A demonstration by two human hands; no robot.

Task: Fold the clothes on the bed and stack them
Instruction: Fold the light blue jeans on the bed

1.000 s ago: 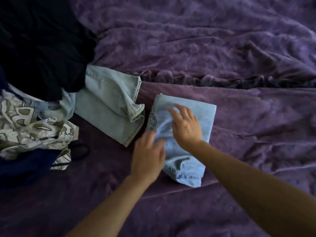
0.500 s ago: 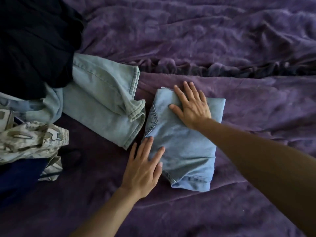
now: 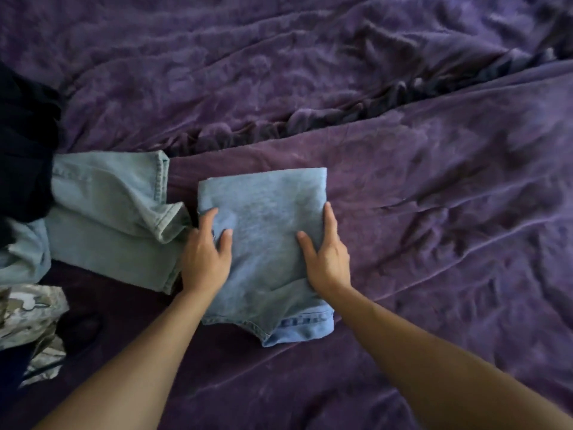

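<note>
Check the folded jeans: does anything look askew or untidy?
Yes. The folded jeans have an uneven near edge: a lower layer with a stitched band juts out at the near right corner, past the layer above.

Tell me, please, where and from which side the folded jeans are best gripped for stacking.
Take the folded jeans by the two long side edges, left hand from the left, right hand from the right, slipping underneath. They lie flat in layers with loose ends at the near edge, so a side hold should keep the fold together.
</note>
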